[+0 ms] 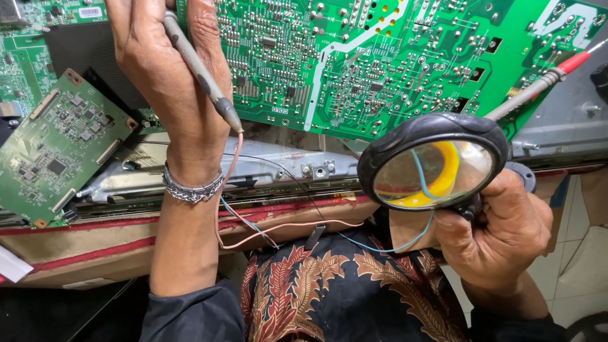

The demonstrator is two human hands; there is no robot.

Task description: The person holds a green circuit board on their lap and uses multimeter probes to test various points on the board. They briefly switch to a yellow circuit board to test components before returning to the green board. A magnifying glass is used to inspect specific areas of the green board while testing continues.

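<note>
Head view looked down on a large green circuit board [405, 57] lying solder side up on the counter [88, 250], with a smaller green board [57, 149] tilted at its left. The left hand [171, 82] was clenched around a grey test probe [199, 69], whose tip pointed down and right near the big board's lower edge; a pink lead [285, 227] ran from it past a metal bracelet [190, 189] on that wrist. The right hand [500, 228] gripped the handle of a black-rimmed magnifying glass [434, 166], held just above the board's lower right edge. A second probe, grey with a red collar [544, 82], slanted out from behind the lens toward the upper right; whether the right hand also held it could not be told. A blue-green lead [386, 247] trailed below the lens.

Judging by this, the work in hand was checking solder points. To do it well, the lens would need to sit level over the joint under test, the probe tip should rest on one pad only without bridging its neighbour, and the loose leads should stay off the board.
</note>
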